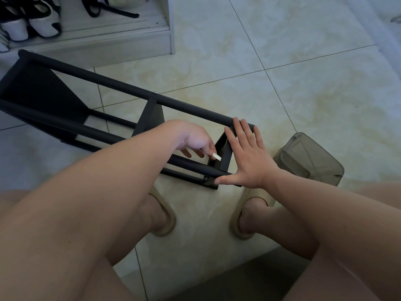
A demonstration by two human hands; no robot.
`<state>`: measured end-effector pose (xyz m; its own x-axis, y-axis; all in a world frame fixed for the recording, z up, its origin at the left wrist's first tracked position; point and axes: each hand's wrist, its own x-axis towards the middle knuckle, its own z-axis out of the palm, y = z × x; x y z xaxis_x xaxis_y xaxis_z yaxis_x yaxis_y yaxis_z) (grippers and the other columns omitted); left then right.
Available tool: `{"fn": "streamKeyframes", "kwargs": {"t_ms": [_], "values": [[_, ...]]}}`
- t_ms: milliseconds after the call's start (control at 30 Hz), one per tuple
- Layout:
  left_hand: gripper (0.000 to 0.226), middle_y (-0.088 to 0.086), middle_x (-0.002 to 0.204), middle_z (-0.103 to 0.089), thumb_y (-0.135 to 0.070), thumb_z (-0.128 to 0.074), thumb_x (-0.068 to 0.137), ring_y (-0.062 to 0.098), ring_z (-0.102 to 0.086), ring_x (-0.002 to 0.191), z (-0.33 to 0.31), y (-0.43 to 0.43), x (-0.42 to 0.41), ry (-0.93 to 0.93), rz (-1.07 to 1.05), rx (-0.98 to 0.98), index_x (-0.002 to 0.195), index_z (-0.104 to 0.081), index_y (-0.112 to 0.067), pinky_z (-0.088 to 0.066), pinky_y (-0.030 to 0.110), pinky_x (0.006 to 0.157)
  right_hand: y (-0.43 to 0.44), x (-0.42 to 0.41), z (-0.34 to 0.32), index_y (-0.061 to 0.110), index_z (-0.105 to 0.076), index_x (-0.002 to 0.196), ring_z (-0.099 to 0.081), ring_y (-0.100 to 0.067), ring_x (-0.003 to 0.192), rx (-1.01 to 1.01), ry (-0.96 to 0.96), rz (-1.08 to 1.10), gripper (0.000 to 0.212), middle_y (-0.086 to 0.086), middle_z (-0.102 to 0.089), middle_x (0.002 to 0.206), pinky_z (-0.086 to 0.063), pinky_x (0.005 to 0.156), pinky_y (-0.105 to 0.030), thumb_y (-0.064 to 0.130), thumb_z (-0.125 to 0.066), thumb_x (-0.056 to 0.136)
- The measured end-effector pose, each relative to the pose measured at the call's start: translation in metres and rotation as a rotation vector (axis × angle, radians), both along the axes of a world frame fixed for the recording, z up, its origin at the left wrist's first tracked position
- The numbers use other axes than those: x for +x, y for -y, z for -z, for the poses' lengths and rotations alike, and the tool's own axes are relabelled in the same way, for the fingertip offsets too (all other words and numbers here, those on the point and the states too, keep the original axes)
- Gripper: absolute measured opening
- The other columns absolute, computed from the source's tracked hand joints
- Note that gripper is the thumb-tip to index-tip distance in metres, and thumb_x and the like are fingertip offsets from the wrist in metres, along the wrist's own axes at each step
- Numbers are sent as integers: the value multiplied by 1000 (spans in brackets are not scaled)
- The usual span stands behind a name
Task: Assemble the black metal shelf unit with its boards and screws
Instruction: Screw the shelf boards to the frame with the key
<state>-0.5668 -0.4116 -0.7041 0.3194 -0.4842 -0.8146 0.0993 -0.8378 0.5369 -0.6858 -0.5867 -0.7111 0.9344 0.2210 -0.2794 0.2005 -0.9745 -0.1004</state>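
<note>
1. Pale glossy floor tiles (303,61) with thin dark grout lines run across the whole room.
2. A low white cabinet (130,40) stands at the far left, its bottom shelf open.
3. On that shelf sit white-and-black shoes (43,20), with a black strappy sandal (112,9) just beside them.
4. A smoky, see-through plastic bin (312,157) rests tilted on the floor to the right.
5. Two beige slippers (167,224) are worn on the feet, set apart on the tiles.
</note>
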Motion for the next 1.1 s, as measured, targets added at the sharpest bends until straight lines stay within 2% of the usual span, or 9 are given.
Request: {"fn": "streamKeyframes", "kwargs": {"t_ms": [333, 400, 533, 667, 767, 833, 933, 1033, 1100], "values": [[16, -8, 103, -58, -15, -60, 99, 9, -54, 104, -8, -1, -3, -5, 130, 51, 92, -67, -27, -45, 35, 92, 1, 0, -1, 13, 6, 162, 28, -26, 152, 5, -7, -2, 143, -12, 24, 166, 17, 123, -49, 107, -23, 58], [17, -7, 100, -59, -15, -60, 98, 7, -54, 96, -9, -1, -5, -11, 161, 61, 91, -68, -28, -44, 37, 95, 1, 0, -1, 12, 6, 162, 29, -26, 152, 1, -11, -5, 143, -12, 24, 166, 17, 123, -49, 107, -23, 58], [16, -8, 93, -60, -16, -61, 97, 6, -53, 86, -9, -1, -7, -15, 191, 85, 89, -67, -29, -42, 33, 82, 1, 0, -1, 13, 7, 162, 30, -26, 151, -12, -19, -13, 143, -12, 25, 166, 18, 122, -48, 107, -23, 58], [11, -7, 100, -64, -27, -63, 95, 9, -60, 92, -16, 0, -5, 132, 265, 183, 100, -73, -23, -52, 34, 86, 1, 1, -3, 13, 10, 161, 33, -26, 150, -22, -51, -10, 145, -11, 28, 165, 19, 122, -48, 108, -22, 55], [20, -7, 83, -64, -29, -62, 96, 11, -60, 75, -32, -2, 2, 273, 423, 280, 104, -73, -15, -48, 26, 66, 1, 4, -9, 14, 14, 160, 34, -26, 149, -25, -99, -15, 151, -12, 31, 164, 18, 122, -49, 109, -22, 48], [17, -9, 75, -65, -24, -63, 95, 12, -63, 73, -47, -6, 12, 313, 381, 279, 101, -74, -13, -50, 26, 64, 4, 9, -17, 17, 14, 160, 31, -25, 150, 4, -155, -25, 154, -10, 30, 164, 18, 123, -46, 110, -24, 44], [20, -1, 86, -70, -23, -58, 96, 20, -64, 81, -68, -10, 32, 480, 274, 182, 97, -74, -11, -51, 33, 78, 12, 23, -37, 22, 1, 163, 11, -21, 156, 117, -214, 20, 134, -2, 14, 169, 6, 125, -40, 98, -42, 61], [18, 7, 84, -59, -18, -52, 98, 26, -50, 73, -75, -12, 49, 673, 136, 102, 92, -67, -11, -35, 30, 59, 19, 47, -52, 24, -15, 161, -26, -26, 149, 170, -180, 77, 98, -1, -20, 166, -23, 121, -42, 65, -64, 86], [15, 11, 84, -51, -12, -47, 97, 27, -42, 73, -72, -11, 58, 723, 127, 139, 88, -59, -13, -29, 32, 59, 21, 66, -57, 24, -25, 157, -43, -27, 136, 153, -264, 118, 87, -2, -40, 154, -37, 111, -44, 55, -68, 88]]}}
